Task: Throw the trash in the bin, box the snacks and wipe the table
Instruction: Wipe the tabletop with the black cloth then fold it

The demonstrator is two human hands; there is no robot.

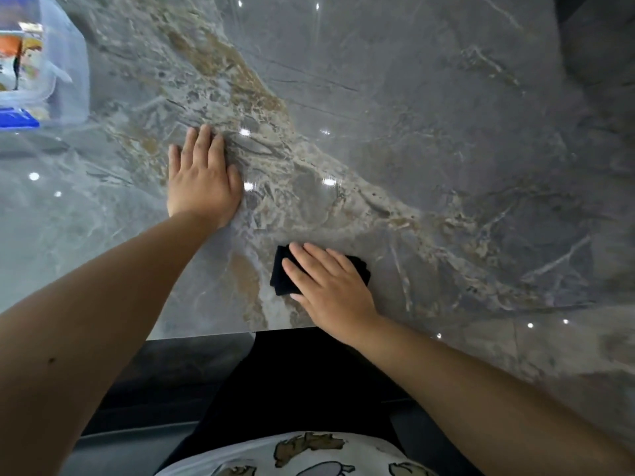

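At the far left edge stands a clear plastic storage box [65, 73] with colourful snack packets [20, 56] inside and a blue latch at its near side. To its right the left hand [201, 176] lies flat on the glossy grey marble desk [429, 132], fingers straight and together, its grip holding nothing. Further right, near the desk's front edge, the right hand [330, 290] presses with straight fingers on a folded black cloth [285, 280], palm down, grip uncurled, the cloth flat on the desk beneath it
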